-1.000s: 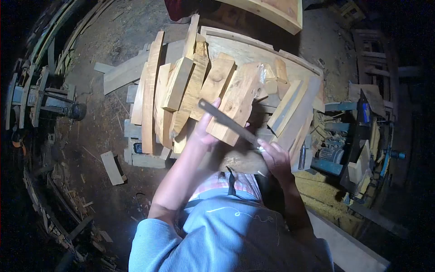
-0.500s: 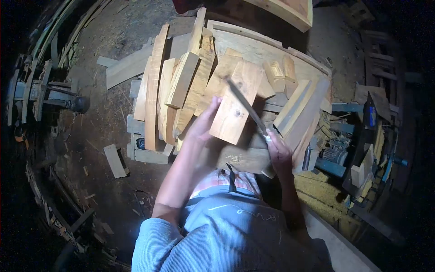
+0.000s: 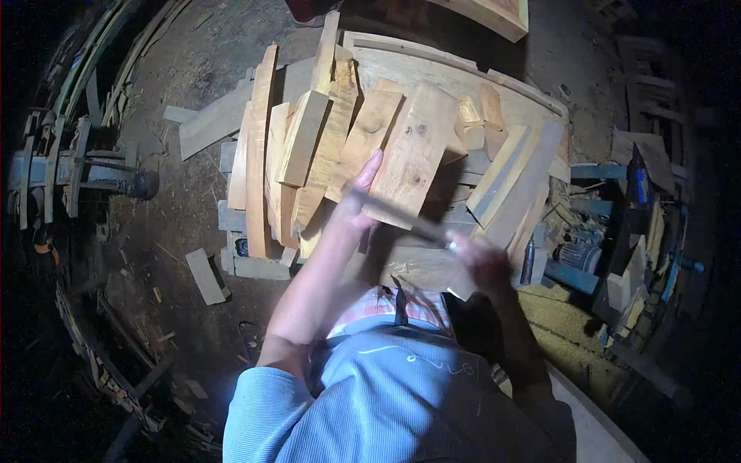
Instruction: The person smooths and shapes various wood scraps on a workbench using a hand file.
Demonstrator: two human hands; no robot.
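Note:
A thick, knotty wooden block [image 3: 417, 147] is tilted up over the workbench. My left hand [image 3: 361, 197] grips its lower left edge, with the thumb along the side. My right hand [image 3: 482, 262] is closed round the handle of a long flat metal tool [image 3: 401, 217], blurred by motion. The tool's blade crosses in front of the block's lower end, and its far tip lies over my left hand. Whether the blade touches the block cannot be made out.
Several wooden pieces [image 3: 305, 139] lie left of the block. Small blocks [image 3: 473, 123] and long boards [image 3: 521, 181] lie to its right. A dark chisel-like tool [image 3: 527, 262] stands at the bench's right edge. A motor [image 3: 577, 256] sits further right.
The tool's blade has swung down from the block's face to its lower end. My right hand has moved slightly right and down. The block's upper end has shifted up and looks larger.

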